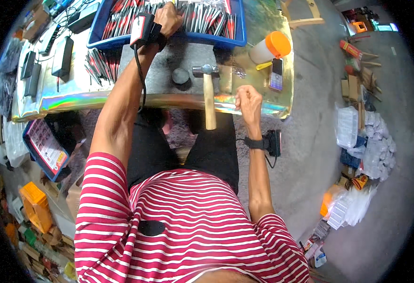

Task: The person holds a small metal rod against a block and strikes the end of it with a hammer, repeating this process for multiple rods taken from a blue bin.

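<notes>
1. Resting on the floor at eight o'clock, an orange crate (36,207) sits near a dark-framed printed board (46,148), which leans at nine.
2. At ten o'clock, black power adapters (62,56) lie on the table (51,102), whose shiny covering throws rainbow glints along its near edge.
3. Also near ten, right of the adapters, a loose heap (101,67) of slim red-and-dark pieces spreads beside the tray's near left corner.
4. Between eleven and twelve, the left hand (168,20) reaches over the blue tray (222,41), back upward, a boxy device (141,29) strapped at its wrist. Its fingers bend downward; their tips are hidden, so I cannot tell what they hold.
5. Slim red-and-grey pieces (207,20) fill that tray, packed side by side around the hand.
6. Nearer the body, a grey plate (162,78) carries a round metal disc (180,76) towards eleven.
7. At twelve, a hammer (209,101) lies head away, its wooden handle jutting past the table edge towards six.
8. Between one and two, the right hand (249,100) is just beside the hammer, apart from it, fingers curled narrow; whether they hold anything I cannot tell.
9. Beyond it, an orange-lidded bottle (270,47) stands at one, with a phone (276,75) just beside it.
10. At three, clear plastic-wrapped bundles (376,148) lie on the floor.
</notes>
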A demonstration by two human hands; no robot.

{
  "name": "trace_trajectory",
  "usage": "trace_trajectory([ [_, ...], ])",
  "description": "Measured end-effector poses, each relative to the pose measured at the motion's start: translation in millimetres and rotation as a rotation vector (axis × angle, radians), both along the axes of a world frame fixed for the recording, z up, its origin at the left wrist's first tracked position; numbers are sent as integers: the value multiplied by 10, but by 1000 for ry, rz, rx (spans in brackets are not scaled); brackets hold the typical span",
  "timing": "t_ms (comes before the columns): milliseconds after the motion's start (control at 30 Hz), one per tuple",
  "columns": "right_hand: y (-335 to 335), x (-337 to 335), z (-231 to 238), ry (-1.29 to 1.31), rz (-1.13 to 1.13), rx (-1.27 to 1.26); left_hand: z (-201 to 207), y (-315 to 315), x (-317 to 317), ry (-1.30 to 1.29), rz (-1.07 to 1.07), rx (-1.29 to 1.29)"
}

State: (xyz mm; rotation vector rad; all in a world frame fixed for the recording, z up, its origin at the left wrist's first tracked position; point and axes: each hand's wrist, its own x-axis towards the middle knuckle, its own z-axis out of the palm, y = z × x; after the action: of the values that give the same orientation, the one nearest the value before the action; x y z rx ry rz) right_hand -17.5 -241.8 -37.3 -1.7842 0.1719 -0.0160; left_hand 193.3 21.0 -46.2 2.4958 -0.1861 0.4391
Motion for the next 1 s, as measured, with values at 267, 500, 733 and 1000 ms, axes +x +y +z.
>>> trace_trajectory([
  [267,-96,432,-329,-123,-93,-500,-33,-29,-20,-112,-74,-21],
  [500,-7,515,-361,-280,-65,-686,398,10,-787,-347,73,-421],
  [733,53,546,-297,-353,8,-885,389,645,-1714,-212,319,-742],
  [1000,-98,604,-295,-417,224,-1075,-6,1179,-2040,-6,594,-722],
])
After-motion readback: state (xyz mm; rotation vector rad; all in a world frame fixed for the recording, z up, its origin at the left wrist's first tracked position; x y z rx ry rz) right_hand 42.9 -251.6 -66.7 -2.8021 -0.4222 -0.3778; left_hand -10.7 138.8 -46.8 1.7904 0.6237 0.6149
